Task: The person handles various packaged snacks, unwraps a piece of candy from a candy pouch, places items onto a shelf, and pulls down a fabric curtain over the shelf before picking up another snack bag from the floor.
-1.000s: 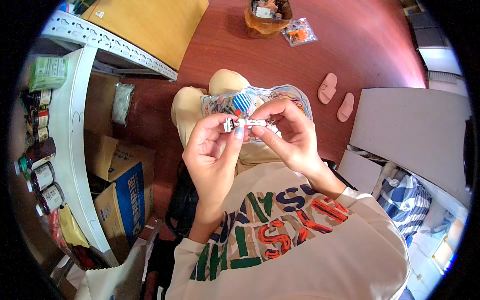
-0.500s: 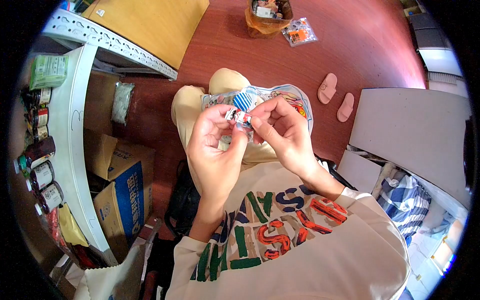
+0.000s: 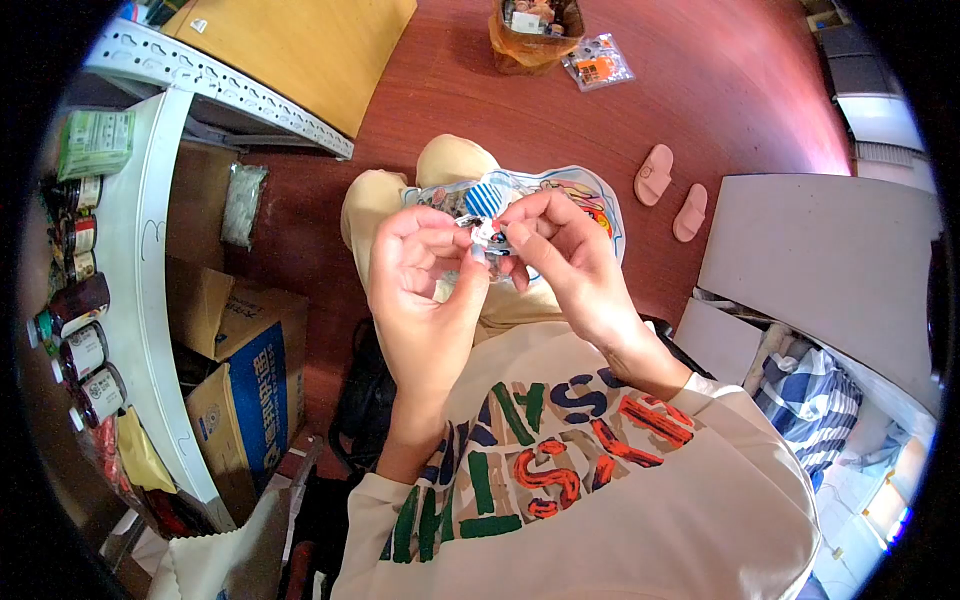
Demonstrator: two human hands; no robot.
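In the head view, holds up a small white piece [image 3: 482,233] with both hands, in front of the body and above a bag [image 3: 484,200] lying across pale trousers [image 3: 458,160]. Pinches the left end with the left hand [image 3: 425,285], pressing thumb toward bent fingers with hardly a gap between. Pinches the right end with the right hand [image 3: 585,270], bringing thumb and forefinger together on a reddish tip, curling the other fingers loosely. Shows specks of red and black on the white; cannot tell finer detail at such a size.

Wears a cream top [image 3: 600,500], lettered in green, orange and navy. Bears a round blue-and-white striped patch on the bag, plus bright print toward its right edge.

Shows, at the far edge of the reddish floor [image 3: 430,105], a lined bin [image 3: 522,60], with a flat packet [image 3: 600,65] just beside. Shows two pink slippers [image 3: 655,177] near the far left corner of a white cabinet [image 3: 820,270]. Keeps a row of jars [image 3: 88,350] back from the front edge of a white shelf [image 3: 168,330], with a green packet [image 3: 97,145] toward its far end and a cardboard box [image 3: 265,400] below.
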